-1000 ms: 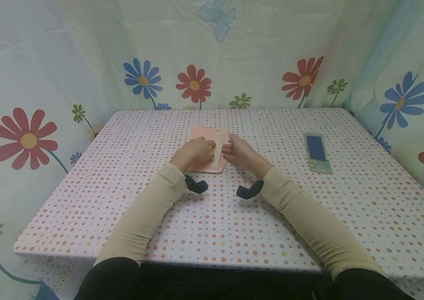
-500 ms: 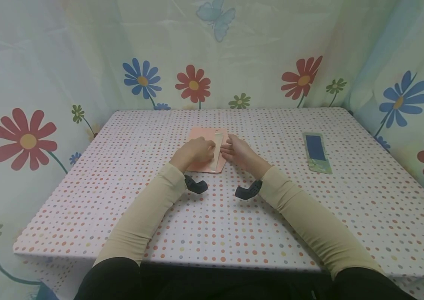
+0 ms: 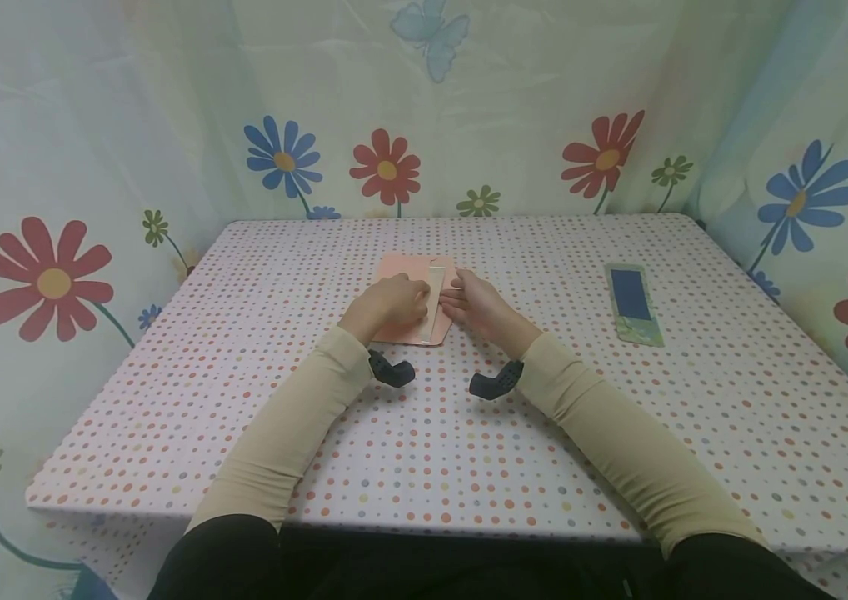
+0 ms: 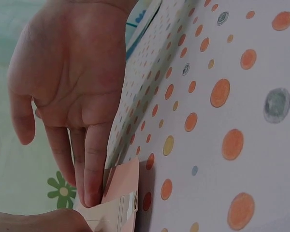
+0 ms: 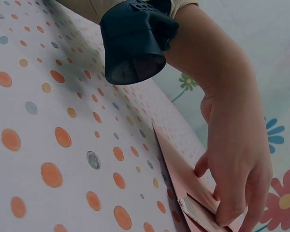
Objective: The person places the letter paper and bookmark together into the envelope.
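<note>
A flat pink notebook-like item [image 3: 403, 267] lies on the table, with a cream lined sheet [image 3: 433, 308] showing along its right part. My left hand [image 3: 396, 302] is over it, fingers curled at the sheet's left edge; in the right wrist view that left hand [image 5: 237, 159] reaches down onto the item. My right hand [image 3: 480, 304] is at its right edge. Seen palm-on in the left wrist view, the right hand [image 4: 75, 96] has nearly straight fingers touching the cream sheet, its thumb apart. The left fingertips' exact hold is partly hidden.
A flat green-edged piece with a dark blue panel [image 3: 631, 296] lies at the right of the dotted tablecloth [image 3: 544, 467]. Black wrist mounts [image 3: 495, 382] hang below both cuffs. Flowered curtains [image 3: 514, 100] stand behind and at both sides of the table.
Almost nothing differs. My right fingers have shifted very slightly left over the cream sheet; the left hand stays in place.
</note>
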A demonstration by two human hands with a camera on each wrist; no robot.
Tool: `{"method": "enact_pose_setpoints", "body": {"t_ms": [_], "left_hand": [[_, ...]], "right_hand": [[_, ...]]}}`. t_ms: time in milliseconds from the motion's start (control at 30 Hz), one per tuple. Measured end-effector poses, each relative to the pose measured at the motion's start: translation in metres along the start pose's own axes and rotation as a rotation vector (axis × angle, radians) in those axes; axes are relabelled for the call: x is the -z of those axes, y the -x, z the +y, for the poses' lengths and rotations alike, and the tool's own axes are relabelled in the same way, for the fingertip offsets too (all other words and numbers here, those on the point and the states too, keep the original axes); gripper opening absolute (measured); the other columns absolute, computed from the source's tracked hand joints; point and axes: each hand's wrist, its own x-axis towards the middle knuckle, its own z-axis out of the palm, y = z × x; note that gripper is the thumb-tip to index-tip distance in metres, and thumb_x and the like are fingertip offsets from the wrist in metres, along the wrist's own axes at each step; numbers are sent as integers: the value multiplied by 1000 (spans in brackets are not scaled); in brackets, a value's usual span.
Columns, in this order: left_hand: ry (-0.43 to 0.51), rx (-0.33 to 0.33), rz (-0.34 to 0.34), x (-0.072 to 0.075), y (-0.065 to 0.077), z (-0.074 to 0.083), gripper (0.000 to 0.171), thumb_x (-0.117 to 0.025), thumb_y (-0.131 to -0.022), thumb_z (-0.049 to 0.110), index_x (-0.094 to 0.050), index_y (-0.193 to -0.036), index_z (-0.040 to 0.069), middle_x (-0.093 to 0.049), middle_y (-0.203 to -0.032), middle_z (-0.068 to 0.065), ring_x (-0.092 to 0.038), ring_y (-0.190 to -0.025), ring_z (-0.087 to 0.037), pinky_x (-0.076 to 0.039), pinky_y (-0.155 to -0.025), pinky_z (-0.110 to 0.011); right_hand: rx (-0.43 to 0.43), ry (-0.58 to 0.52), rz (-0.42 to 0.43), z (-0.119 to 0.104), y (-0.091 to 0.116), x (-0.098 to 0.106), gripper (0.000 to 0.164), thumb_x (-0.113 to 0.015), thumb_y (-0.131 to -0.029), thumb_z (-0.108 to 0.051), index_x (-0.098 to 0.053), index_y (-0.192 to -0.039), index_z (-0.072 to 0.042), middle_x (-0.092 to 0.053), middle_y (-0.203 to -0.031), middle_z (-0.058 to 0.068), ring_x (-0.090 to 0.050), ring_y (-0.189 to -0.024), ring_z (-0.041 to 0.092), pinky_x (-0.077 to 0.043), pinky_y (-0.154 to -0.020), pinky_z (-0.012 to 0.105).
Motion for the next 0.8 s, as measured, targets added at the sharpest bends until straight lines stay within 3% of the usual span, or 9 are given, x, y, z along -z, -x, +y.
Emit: {"method": "enact_pose_setpoints", "body": {"t_ms": [433,600,800], "left_hand": [[0,2,14,0,0,0,53,-46,-93,33,-39,-145,25,-43,-142,-10,-50,-124,-31,-42,-102,-48],[-7,-9,17,0,-1,-1,52,-44,-94,34,-39,-145,25,-43,-142,-10,-50,-123,-30,-42,-102,-48],[-4,0,7,0,-1,-1,52,-44,-94,36,-38,-145,26,-42,-143,-10,-50,-124,-31,-42,-102,-49]], "right_hand": [[-25,-68,-3,0,-3,0,60,-26,-103,-39,-15,-152,-5,-34,-150,18,-42,-135,25,-41,-106,29],[-97,-95,-62,-6,0,7,63,-30,-103,-38,-12,-152,-3,-32,-149,23,-42,-134,31,-42,-106,33],[-132,-46,-112,-9,3,10,62,-31,-102,-37,-16,-150,-1,-32,-148,25,-42,-134,34,-43,-104,35]]}}
